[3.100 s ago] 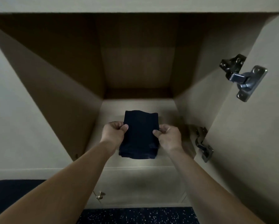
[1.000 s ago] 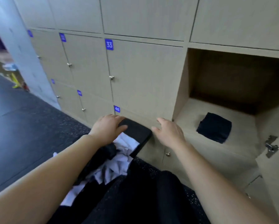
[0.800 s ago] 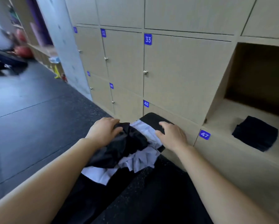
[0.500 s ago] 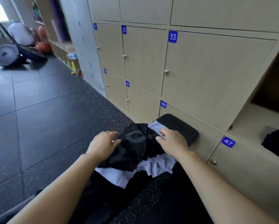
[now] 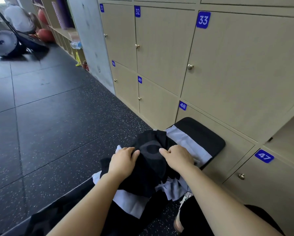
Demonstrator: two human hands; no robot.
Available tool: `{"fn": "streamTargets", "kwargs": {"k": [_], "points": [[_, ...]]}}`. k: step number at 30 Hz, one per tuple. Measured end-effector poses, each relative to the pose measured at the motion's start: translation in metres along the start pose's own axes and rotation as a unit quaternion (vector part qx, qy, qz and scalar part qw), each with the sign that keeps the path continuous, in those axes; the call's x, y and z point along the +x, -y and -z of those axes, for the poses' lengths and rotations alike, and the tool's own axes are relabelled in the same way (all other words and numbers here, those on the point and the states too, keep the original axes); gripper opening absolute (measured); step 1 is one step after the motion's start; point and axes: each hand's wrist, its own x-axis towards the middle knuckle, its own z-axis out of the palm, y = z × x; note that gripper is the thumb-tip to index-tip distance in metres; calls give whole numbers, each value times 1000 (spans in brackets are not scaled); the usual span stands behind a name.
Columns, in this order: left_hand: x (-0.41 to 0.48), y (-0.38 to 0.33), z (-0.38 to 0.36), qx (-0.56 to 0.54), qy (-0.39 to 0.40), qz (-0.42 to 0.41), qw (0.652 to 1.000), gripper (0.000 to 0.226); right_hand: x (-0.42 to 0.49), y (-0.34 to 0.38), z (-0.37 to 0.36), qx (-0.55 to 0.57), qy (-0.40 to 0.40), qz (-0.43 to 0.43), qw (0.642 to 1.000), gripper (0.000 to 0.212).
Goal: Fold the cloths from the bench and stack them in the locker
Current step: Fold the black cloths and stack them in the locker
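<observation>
Black cloth, crumpled and raised into a soft hump, lying on top of a heap of pale lilac cloths at the far end of a black padded bench. The left hand lies palm down on the near left flank of the black cloth, fingers curled into the fabric and thumb pressed against the hump. The right hand grips the right flank, thumb stretched towards the hump and the other fingers bent into the cloth. The two hands are near each other, with only the hump between them.

Edges: the far rounded end of the bench stands just beside the locker door marked 48. One pale cloth hangs over the bench's near left edge; another spreads flat towards the right edge. The open locker shows only as a strip of its beige floor at the right border, above the door marked 47, well apart from the heap.

Open room: to the left of the bench, dark speckled floor tiles run bare to the far wall. At far left are shelves, red balls and a person in white. To the right, closed locker doors form an unbroken wall.
</observation>
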Motion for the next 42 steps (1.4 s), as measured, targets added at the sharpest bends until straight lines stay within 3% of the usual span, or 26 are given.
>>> {"fn": "streamTargets", "kwargs": {"k": [4,8,10,12,16,21,25,30,40,42], "points": [[17,-4,-7,-15,18,52,998,43,9,0,-10,124,-14,6,992,30],[27,-13,-7,-97,0,106,990,24,10,5,-10,248,-23,11,968,21],[28,-15,-4,-192,-25,118,974,23,8,8,-6,323,-33,11,946,19],[24,-20,6,-337,-47,123,932,30,6,10,2,390,-39,8,920,12],[9,-39,40,-488,-46,68,869,43,-9,15,30,543,-25,38,839,2],[-2,-74,80,-502,-82,-22,860,43,-25,18,69,633,-52,68,769,14],[-10,-102,98,-481,-100,-79,867,39,-44,19,106,636,-103,98,759,3],[-16,-132,114,-485,-82,-106,864,37,-57,13,146,550,-174,149,803,9],[-28,-173,125,-553,26,-56,831,51,-77,12,179,551,-223,138,792,12],[-34,-178,122,-549,35,-65,833,41,-77,11,179,551,-239,128,789,12]]}}
